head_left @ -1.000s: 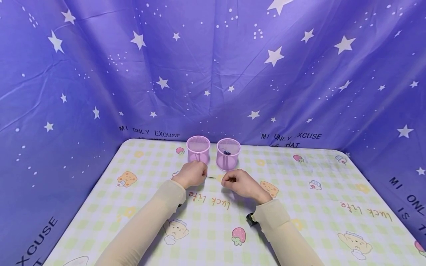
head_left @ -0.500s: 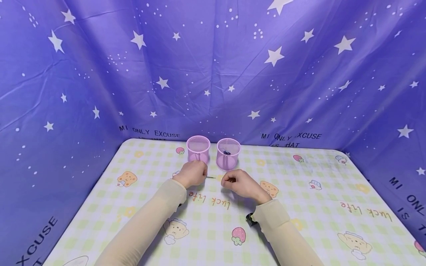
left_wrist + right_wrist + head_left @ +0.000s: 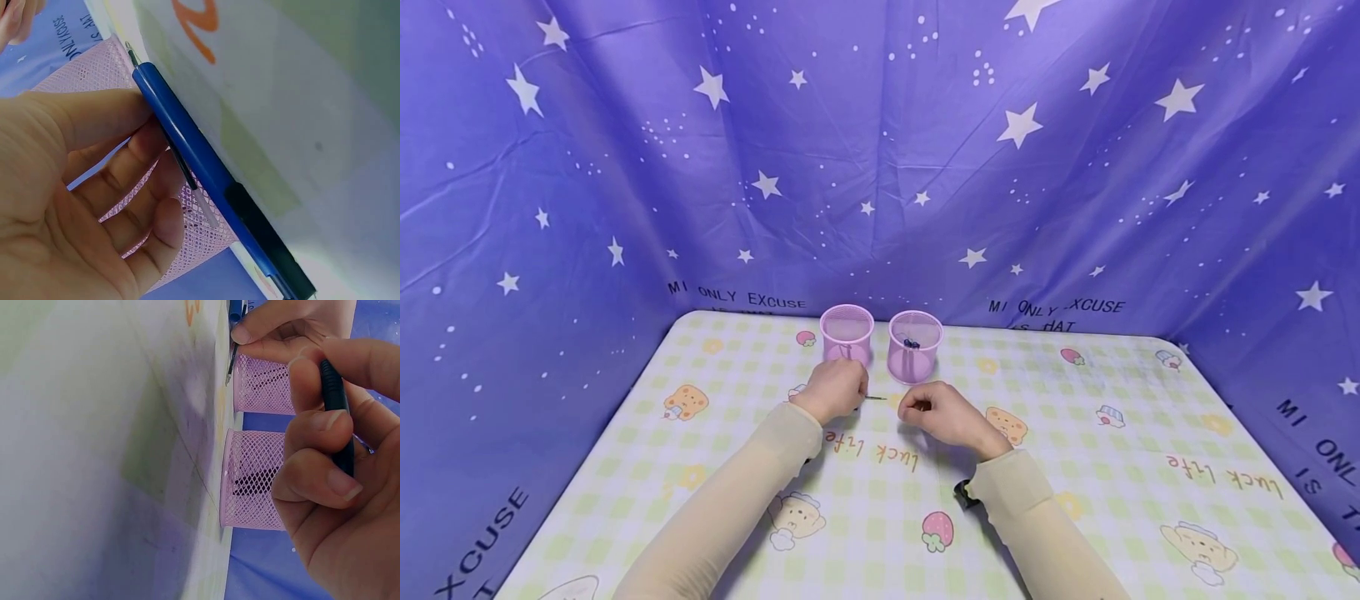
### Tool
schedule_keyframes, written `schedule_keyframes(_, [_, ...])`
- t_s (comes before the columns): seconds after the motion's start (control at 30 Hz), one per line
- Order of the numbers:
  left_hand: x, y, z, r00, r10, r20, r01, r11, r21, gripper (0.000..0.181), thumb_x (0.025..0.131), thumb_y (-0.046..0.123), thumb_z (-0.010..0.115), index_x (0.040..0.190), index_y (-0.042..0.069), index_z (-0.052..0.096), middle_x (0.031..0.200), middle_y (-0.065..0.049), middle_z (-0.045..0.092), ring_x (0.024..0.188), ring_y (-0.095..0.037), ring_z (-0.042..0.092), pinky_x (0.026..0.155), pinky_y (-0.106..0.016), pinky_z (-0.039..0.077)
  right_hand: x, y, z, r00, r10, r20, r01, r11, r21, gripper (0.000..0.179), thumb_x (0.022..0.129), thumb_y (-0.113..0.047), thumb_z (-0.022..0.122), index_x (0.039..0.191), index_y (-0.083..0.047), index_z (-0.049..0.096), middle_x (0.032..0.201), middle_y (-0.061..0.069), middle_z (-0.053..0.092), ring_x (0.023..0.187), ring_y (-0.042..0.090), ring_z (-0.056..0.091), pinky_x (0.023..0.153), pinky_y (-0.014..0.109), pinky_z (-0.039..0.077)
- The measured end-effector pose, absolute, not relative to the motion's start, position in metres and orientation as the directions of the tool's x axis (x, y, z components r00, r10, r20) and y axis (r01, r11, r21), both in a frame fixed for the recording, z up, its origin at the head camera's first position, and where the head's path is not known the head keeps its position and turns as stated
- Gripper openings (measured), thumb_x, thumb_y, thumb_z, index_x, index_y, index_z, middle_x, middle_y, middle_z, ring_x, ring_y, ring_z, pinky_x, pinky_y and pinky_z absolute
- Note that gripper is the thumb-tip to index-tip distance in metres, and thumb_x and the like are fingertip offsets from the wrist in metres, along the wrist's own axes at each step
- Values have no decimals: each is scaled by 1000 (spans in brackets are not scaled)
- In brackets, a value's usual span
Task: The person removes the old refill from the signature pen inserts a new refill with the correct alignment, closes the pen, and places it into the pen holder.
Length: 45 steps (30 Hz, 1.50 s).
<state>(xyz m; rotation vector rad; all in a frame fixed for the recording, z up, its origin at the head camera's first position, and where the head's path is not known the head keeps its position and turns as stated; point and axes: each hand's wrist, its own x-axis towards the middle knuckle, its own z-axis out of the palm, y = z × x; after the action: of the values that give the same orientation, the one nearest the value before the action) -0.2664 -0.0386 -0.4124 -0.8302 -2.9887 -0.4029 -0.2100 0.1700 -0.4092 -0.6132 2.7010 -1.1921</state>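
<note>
My left hand (image 3: 833,390) pinches a blue pen barrel (image 3: 187,137) between thumb and fingers, just in front of the left mesh cup. A thin pen refill (image 3: 178,153), black with a clear end, lies along the barrel in the same fingers; its metal tip sticks out beyond the barrel's blunt end. In the right wrist view, a short dark ridged pen grip section (image 3: 336,403) sits in the curled fingers of my right hand (image 3: 946,415). The two hands face each other a small gap apart, above the tablecloth.
Two pink mesh pen cups stand at the back of the table, a left cup (image 3: 847,333) and a right cup (image 3: 914,367), each with dark slim items inside. A checked, cartoon-printed tablecloth (image 3: 1030,533) covers the table. A purple starry curtain (image 3: 880,150) hangs behind.
Both hands keep nearly the same place and hold. The refill tip by my left hand has shifted very slightly; the cups stand still.
</note>
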Motion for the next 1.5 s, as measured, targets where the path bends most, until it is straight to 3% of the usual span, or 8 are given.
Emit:
schedule_keyframes(0.43, [-266, -38, -412, -860, 501, 100, 511, 835, 203, 20, 73, 6, 70, 63, 23, 65, 66, 9, 61, 67, -14, 57, 63, -32, 48, -210, 169, -410, -907, -417, 55, -321, 603, -731, 8, 87, -12, 64, 83, -11, 71, 74, -6, 61, 69, 12, 55, 65, 28, 47])
schedule_keyframes(1.03, [-267, -44, -412, -866, 494, 77, 495, 826, 271, 24, 74, 6, 66, 57, 21, 59, 58, 9, 55, 58, -12, 51, 56, -29, 43, -211, 170, -410, -910, -412, 52, -319, 613, -723, 9, 88, -12, 64, 81, -14, 70, 73, -6, 61, 69, 12, 55, 64, 29, 48])
schedule_keyframes(1.5, [-260, -46, -408, -864, 497, 80, 497, 818, 290, 20, 79, 13, 71, 62, 21, 62, 61, 10, 57, 61, -10, 53, 62, -31, 46, -209, 170, -409, -911, -410, 39, -306, 610, -731, 9, 88, -12, 63, 85, -9, 71, 75, -5, 62, 68, 13, 55, 63, 30, 48])
